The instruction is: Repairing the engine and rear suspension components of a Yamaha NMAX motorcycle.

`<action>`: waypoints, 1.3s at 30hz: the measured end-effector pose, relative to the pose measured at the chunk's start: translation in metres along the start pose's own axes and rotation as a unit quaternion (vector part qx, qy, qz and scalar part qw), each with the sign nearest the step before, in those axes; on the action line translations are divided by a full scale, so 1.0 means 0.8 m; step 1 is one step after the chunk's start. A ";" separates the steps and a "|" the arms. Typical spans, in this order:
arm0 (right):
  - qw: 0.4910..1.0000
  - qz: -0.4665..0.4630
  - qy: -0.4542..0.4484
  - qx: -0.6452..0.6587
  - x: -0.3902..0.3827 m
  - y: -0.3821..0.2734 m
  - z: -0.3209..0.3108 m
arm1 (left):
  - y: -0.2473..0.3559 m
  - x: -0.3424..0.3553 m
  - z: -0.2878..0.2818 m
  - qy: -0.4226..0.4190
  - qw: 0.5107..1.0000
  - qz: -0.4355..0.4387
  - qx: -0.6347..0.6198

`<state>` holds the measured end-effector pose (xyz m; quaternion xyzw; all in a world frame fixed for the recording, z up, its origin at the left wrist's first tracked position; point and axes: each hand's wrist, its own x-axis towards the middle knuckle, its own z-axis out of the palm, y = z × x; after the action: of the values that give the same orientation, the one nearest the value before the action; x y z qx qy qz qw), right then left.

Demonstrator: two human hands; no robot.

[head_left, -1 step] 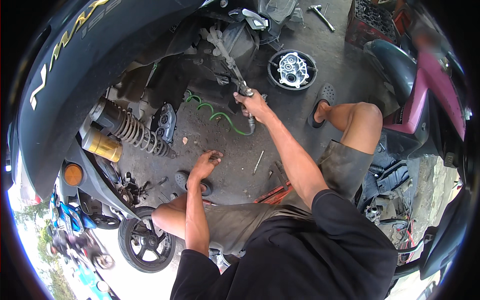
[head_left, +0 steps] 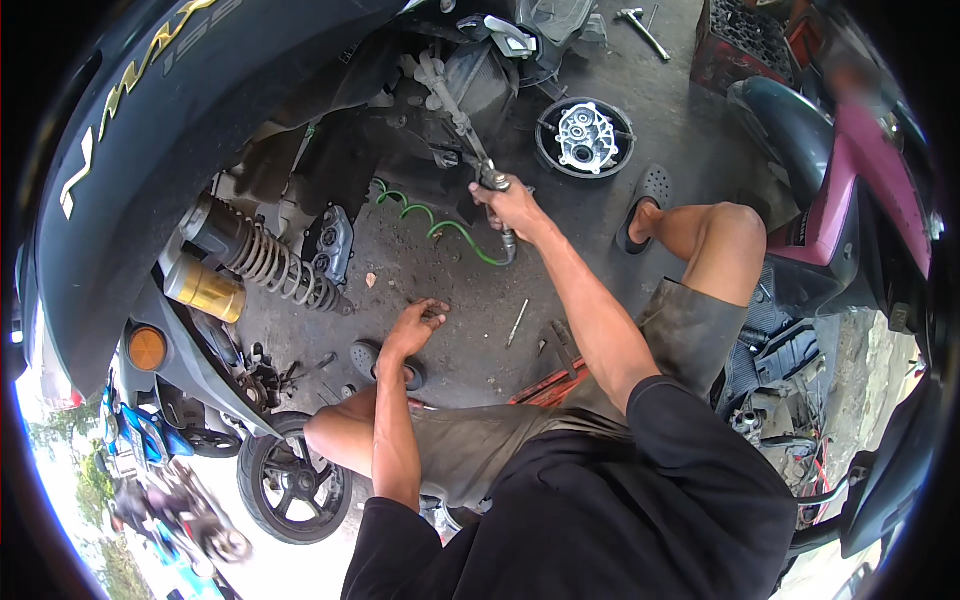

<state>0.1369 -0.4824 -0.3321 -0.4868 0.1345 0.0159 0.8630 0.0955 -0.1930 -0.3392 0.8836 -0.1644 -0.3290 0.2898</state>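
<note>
Right arm extended to the far side, elbow only slightly bent, right hand (head_left: 515, 208) grip wrapped firmly around an air tool (head_left: 492, 181) at far centre, green coiled hose (head_left: 450, 228) running from its handle, nose aimed far-left at a metal arm (head_left: 438, 92); contact there unclear. Left forearm over the left knee (head_left: 340, 440), left hand (head_left: 408, 332) grip slack and open, fingers half-curled above the floor (head_left: 460, 350), right of the coil-spring shock (head_left: 275, 262).
</note>
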 end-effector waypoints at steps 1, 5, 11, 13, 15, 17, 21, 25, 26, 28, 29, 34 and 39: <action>1.000 0.000 -0.004 0.004 0.002 -0.006 -0.010 | 0.008 0.001 0.004 0.000 1.000 0.002 0.000; 0.997 0.041 -0.068 -0.024 -0.001 -0.022 -0.034 | 0.011 0.005 0.013 -0.051 0.998 -0.023 0.015; 0.997 0.033 0.034 0.052 -0.011 -0.025 -0.055 | 0.018 0.008 0.019 -0.047 0.999 -0.018 0.021; 0.990 0.047 -0.028 -0.132 -0.004 -0.019 -0.068 | 0.020 0.011 0.022 -0.051 0.998 -0.026 0.018; 0.986 0.024 0.005 -0.165 0.009 -0.009 -0.063 | 0.016 0.014 0.027 -0.047 0.999 -0.019 0.018; 0.923 -0.122 0.057 -0.361 0.013 -0.004 -0.053 | 0.023 0.013 0.030 -0.049 0.998 -0.021 0.018; 0.915 -0.102 0.080 -0.381 0.020 -0.008 -0.047 | 0.026 0.012 0.034 -0.057 0.998 -0.029 0.021; 0.891 -0.094 0.070 -0.438 0.019 -0.012 -0.039 | 0.028 0.020 0.032 -0.052 0.998 -0.009 0.032; 0.895 -0.084 0.067 -0.433 0.023 -0.010 -0.040 | 0.035 0.026 0.032 -0.033 0.999 0.016 0.032; 0.894 -0.099 0.114 -0.422 0.021 -0.005 -0.037 | 0.055 0.038 0.027 -0.013 0.999 0.040 0.031; 0.891 -0.113 0.160 -0.410 0.019 -0.004 -0.036 | 0.076 0.045 0.024 0.032 0.997 0.058 0.031; 0.897 -0.100 0.096 -0.419 0.016 0.004 -0.046 | 0.188 0.102 0.001 0.273 0.930 0.224 0.100; 0.877 -0.206 0.146 -0.409 0.018 0.023 -0.072 | 0.280 0.163 -0.013 0.268 0.857 0.316 0.306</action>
<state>0.1354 -0.5226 -0.3790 -0.8098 0.1370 -0.1800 0.5414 0.1754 -0.4259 -0.2575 0.8824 -0.4428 0.0967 0.1262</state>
